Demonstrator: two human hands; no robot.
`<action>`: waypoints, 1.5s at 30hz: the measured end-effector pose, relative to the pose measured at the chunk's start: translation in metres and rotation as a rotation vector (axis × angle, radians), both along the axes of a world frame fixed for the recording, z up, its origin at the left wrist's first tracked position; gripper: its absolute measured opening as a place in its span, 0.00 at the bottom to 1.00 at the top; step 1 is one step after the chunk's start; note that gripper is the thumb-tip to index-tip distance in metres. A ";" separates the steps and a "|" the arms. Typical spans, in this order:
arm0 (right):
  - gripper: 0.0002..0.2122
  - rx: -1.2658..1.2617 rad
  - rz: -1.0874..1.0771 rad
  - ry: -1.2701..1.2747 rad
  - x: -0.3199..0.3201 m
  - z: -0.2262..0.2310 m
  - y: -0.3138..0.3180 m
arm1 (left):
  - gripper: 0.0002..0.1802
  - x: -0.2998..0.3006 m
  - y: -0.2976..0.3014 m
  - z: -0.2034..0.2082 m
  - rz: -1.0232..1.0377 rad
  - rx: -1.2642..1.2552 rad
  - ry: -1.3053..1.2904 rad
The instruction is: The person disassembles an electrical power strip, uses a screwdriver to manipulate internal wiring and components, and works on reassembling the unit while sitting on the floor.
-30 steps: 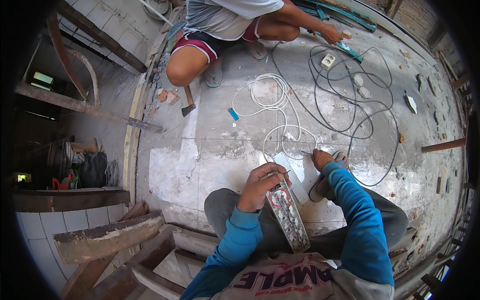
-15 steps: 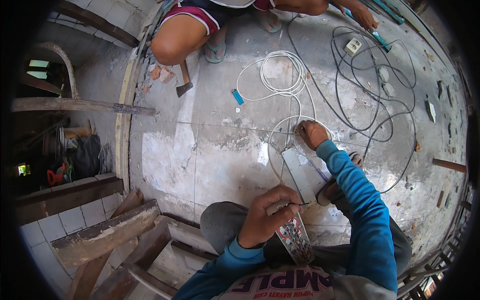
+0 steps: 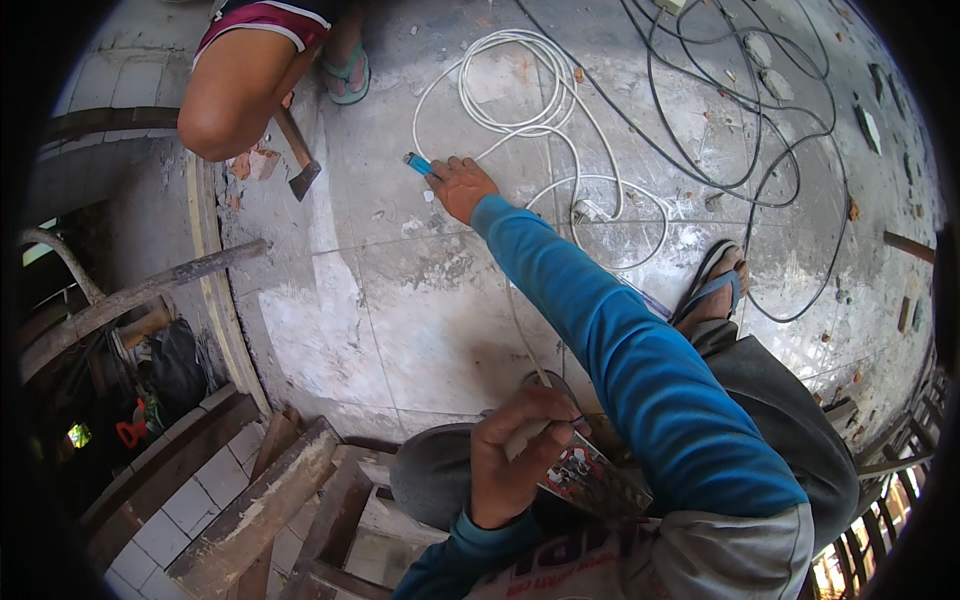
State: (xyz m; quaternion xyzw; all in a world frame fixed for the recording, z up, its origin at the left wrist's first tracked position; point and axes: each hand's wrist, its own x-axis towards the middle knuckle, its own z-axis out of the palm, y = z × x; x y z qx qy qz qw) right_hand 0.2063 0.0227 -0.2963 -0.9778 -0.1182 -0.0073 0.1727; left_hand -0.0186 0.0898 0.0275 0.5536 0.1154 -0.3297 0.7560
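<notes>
My right hand [image 3: 462, 190] is stretched far forward over the floor, thumb and fingers closed on one end of a blue lighter [image 3: 417, 163]. Near my lap, my left hand [image 3: 520, 450] pinches the end of a white cable [image 3: 522, 335], whose tip shows beside the fingertips. The cable leads forward under my right sleeve toward a loose white coil [image 3: 470, 95]. Below my left hand lies a flat metal piece with stickers [image 3: 585, 470], partly hidden by the hand and right arm.
A hatchet [image 3: 300, 160] lies by broken brick pieces [image 3: 255, 163] and another person's knee [image 3: 225, 115]. Dark cable [image 3: 755, 190] loops across the far right floor. Wooden beams [image 3: 260, 500] stand at lower left; a branch [image 3: 150, 295] juts in at left.
My right hand has left the white cable, moved left, and taken hold of the lighter, which has turned. The view has shifted. My left hand still pinches the cable end.
</notes>
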 end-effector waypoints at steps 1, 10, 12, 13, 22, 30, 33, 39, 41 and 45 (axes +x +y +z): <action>0.15 -0.036 0.013 0.005 -0.004 0.003 -0.002 | 0.07 -0.001 0.000 -0.001 0.001 0.012 0.006; 0.11 0.021 -0.101 0.115 -0.035 0.007 -0.013 | 0.08 -0.005 0.006 -0.009 0.077 -0.071 0.152; 0.13 0.089 -0.117 0.148 -0.043 0.016 -0.020 | 0.08 -0.004 0.009 -0.014 0.099 -0.099 0.205; 0.14 0.125 -0.121 0.165 -0.045 0.024 -0.023 | 0.09 -0.004 0.010 -0.016 0.103 -0.097 0.210; 0.13 0.026 0.017 0.048 -0.034 0.002 -0.006 | 0.09 -0.001 0.008 -0.029 0.113 -0.060 0.226; 0.10 0.408 -0.340 0.200 -0.056 0.017 -0.040 | 0.13 0.006 0.005 -0.041 0.128 0.021 0.271; 0.17 0.866 -0.507 0.488 -0.072 0.038 -0.076 | 0.16 0.003 0.000 -0.041 0.111 -0.033 0.292; 0.17 1.370 -0.470 0.748 -0.115 0.125 -0.149 | 0.28 -0.006 -0.019 -0.023 0.054 0.048 0.122; 0.15 1.255 -0.410 0.820 -0.131 0.162 -0.177 | 0.27 -0.011 -0.026 -0.015 0.035 0.048 0.059; 0.12 1.037 -0.203 0.934 -0.162 0.262 -0.209 | 0.26 -0.017 -0.033 -0.005 0.002 0.042 -0.036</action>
